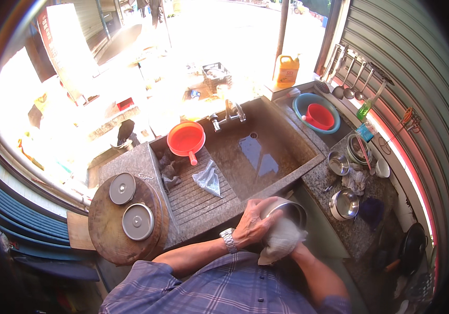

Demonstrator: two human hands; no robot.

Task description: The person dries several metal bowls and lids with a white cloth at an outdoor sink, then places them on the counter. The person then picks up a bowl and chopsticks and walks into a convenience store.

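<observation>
Close to my body, above the sink's front edge, my left hand [252, 223] grips a round metal container [297, 210] with a pale outside and a shiny rim. It is tilted with its mouth facing right. A beige cloth [281, 241] is bunched over my right hand [298, 250] and pressed against the container. The cloth hides most of that hand's fingers. Beyond them lies a stone sink [224, 172] with a little water at the bottom and a ribbed drainboard [201, 208]. A red plastic dipper [186, 139] and a crumpled bluish cloth [208, 179] rest on the drainboard side.
Two grey round lids [138, 222] lie on a thick wooden chopping block [104, 239] at left. On the right counter stand metal bowls [345, 204], stacked bowls [358, 147] and a dark wok [413, 245]. A blue basin [299, 104] holds a red scoop [320, 116]. Ladles [349, 93] hang by the shutter.
</observation>
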